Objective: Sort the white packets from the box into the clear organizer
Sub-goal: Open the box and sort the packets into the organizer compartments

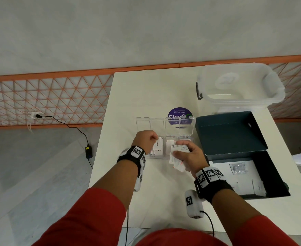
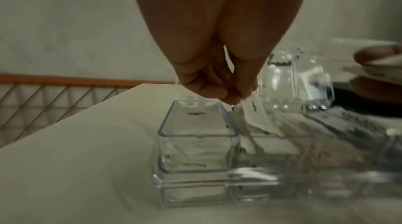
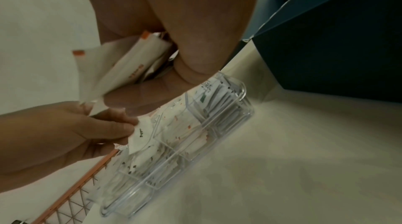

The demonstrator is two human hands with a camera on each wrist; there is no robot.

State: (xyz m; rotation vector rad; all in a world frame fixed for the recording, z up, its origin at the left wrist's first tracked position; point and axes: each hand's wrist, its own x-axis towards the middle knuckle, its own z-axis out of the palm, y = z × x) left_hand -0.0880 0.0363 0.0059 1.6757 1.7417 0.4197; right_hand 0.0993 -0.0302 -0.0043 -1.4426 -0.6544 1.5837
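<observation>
The clear organizer (image 1: 142, 124) stands mid-table with its lids tipped open; several compartments hold white packets. My left hand (image 1: 152, 138) pinches one white packet (image 1: 158, 144) above a left-of-middle compartment. In the left wrist view the left hand (image 2: 230, 97) holds this packet (image 2: 254, 112) by its top edge over the organizer (image 2: 195, 135). My right hand (image 1: 180, 148) grips a bundle of white packets (image 1: 177, 161) just in front of the organizer. In the right wrist view the right hand (image 3: 152, 73) holds the bundle (image 3: 121, 66) near the organizer (image 3: 245, 100). The dark blue box (image 1: 231, 132) lies open at the right.
A large clear plastic bin (image 1: 238, 86) stands at the back right of the white table (image 1: 128, 96). A purple round sticker (image 1: 180, 111) lies behind the organizer. A few packets (image 1: 238, 168) lie in the box. A power adapter (image 1: 88, 151) sits on the floor to the left.
</observation>
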